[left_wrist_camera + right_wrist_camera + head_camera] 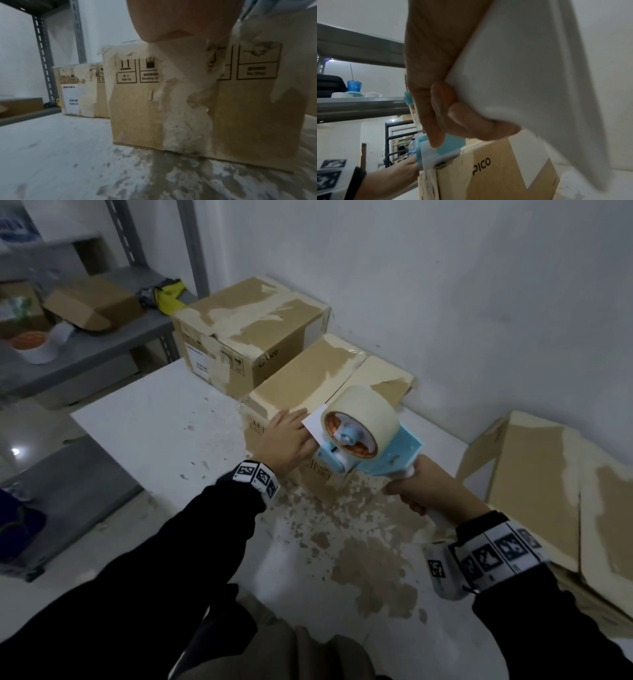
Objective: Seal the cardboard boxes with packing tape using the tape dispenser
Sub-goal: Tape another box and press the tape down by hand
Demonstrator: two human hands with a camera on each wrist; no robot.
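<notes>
Fingers (471, 121) of right hand (424, 491) wrap the tape dispenser (363, 440) handle; left hand (286, 440) lies flat, fingers straight, on the "PICO" box (496, 169).

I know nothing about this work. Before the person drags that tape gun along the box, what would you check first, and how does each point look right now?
1. Right hand has a firm grip on the white handle of the blue tape dispenser: ok.
2. Dispenser's front end sits at the near top edge of the brown cardboard box: ok.
3. Left hand steadies that box at the near end of its top: ok.
4. Cream tape roll is loaded with plenty left: ok.
5. Tape end is stuck to the box: cannot tell, hidden by the dispenser.
6. Top flaps lie closed: ok.
</notes>
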